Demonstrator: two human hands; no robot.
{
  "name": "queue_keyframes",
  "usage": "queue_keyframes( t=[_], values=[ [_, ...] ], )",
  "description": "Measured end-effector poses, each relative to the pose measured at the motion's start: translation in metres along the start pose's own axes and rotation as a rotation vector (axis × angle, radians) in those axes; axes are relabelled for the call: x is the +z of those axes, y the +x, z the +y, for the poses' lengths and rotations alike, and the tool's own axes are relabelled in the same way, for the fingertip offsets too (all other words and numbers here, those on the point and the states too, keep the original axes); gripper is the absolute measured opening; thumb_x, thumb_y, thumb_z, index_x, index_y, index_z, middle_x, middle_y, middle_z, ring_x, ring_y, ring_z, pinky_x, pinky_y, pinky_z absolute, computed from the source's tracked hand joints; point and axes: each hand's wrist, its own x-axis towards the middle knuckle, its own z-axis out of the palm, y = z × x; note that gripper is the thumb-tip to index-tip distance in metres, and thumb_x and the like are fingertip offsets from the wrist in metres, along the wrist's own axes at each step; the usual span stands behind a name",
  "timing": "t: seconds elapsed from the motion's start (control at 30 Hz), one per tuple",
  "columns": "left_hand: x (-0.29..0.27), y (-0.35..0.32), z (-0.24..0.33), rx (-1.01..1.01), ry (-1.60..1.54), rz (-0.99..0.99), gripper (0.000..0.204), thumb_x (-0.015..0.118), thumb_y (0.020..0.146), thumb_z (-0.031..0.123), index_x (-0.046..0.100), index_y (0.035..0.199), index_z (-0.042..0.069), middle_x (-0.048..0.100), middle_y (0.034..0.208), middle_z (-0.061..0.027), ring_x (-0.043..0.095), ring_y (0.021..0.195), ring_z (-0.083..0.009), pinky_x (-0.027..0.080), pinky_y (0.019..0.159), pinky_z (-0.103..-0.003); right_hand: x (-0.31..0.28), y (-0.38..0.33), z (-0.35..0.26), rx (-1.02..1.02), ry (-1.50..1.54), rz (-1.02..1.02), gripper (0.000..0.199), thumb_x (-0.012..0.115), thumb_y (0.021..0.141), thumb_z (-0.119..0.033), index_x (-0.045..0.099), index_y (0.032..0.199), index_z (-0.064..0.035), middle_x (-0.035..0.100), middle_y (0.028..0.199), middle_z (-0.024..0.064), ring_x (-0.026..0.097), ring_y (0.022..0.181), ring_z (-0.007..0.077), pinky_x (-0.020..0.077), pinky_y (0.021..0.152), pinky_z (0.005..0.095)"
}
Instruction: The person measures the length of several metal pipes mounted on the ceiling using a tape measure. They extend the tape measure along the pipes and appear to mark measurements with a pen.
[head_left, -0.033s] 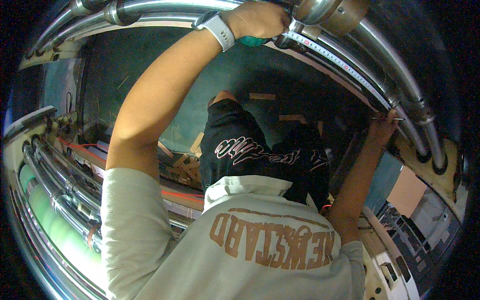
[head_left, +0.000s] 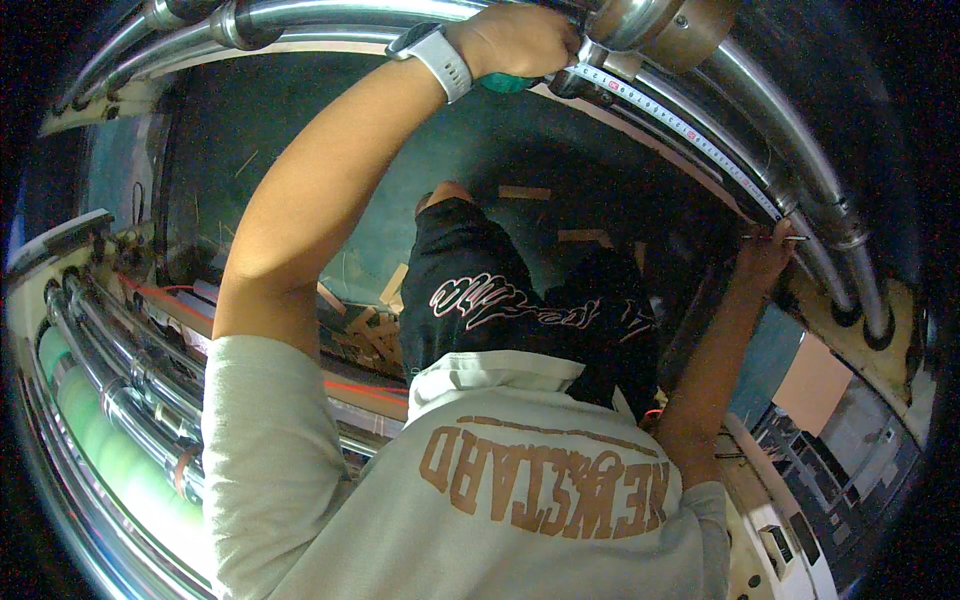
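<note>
My left hand (head_left: 515, 42), with a grey-strapped watch on its wrist, is closed around the green case of a tape measure (head_left: 508, 83). From it the white blade (head_left: 690, 133) runs out to the right along a steel bar. At the blade's far end is my right hand (head_left: 768, 252), fingers closed, the fingertips at the tape's end and against the bar. A thin, pen-like stick (head_left: 797, 238) pokes out across these fingers; its exact kind is too small to tell. Steel shafts (head_left: 790, 125) with a thick collar (head_left: 660, 30) lie just beyond the tape.
At the left are more steel rollers (head_left: 115, 400) and a lit pale-green cylinder (head_left: 90, 410). Cardboard scraps (head_left: 370, 335) lie on the dark green floor (head_left: 300, 110) near my legs. A cream machine side frame (head_left: 880, 370) stands at the right, with a brown board (head_left: 812, 380) nearby.
</note>
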Motion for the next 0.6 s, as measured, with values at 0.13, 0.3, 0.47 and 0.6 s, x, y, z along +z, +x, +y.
queue_keyframes(
  t=[0.13,0.3,0.47,0.6],
  values=[
    [-0.004,0.0,0.003,0.011,0.024,-0.018,0.028,0.044,0.078,0.026,0.058,0.094,0.008,0.059,0.088,-0.0177,0.056,0.083,-0.0334,0.045,0.075,-0.041,-0.007,0.004,0.004,0.056,0.046,0.051,0.028,0.062,0.077,-0.023,0.049,0.094,-0.0046,0.054,0.091,0.0073,0.05,0.082,0.02,0.0447,0.065,0.0324],
    [-0.004,-0.002,0.003,0.007,-0.007,0.028,0.028,0.044,0.079,0.026,0.057,0.095,0.007,0.059,0.088,-0.0185,0.056,0.083,-0.0339,0.044,0.075,-0.042,0.004,-0.003,0.002,-0.01,0.108,0.032,0.026,0.065,0.075,-0.021,0.05,0.092,-0.0076,0.055,0.086,0.0053,0.051,0.075,0.0181,0.0444,0.061,0.0323],
    [0.001,-0.005,-0.008,0.199,0.142,0.087,0.024,0.046,0.073,0.021,0.061,0.08,0.004,0.058,0.085,-0.0195,0.056,0.082,-0.0336,0.045,0.073,-0.041,0.002,-0.004,0.002,0.023,0.081,-0.022,0.026,0.063,0.077,-0.022,0.05,0.094,-0.008,0.054,0.092,0.0064,0.049,0.079,0.0188,0.0426,0.068,0.0339],
    [-0.016,-0.01,0.008,0.044,-0.056,0.03,0.024,0.043,0.072,0.019,0.061,0.078,0.002,0.058,0.084,-0.0202,0.055,0.081,-0.035,0.044,0.071,-0.043,0.011,-0.011,-0.002,-0.009,-0.015,0.075,0.03,0.061,0.078,-0.025,0.048,0.098,-0.0069,0.052,0.096,0.0066,0.047,0.086,0.0193,0.0387,0.074,0.0358]
  ],
)
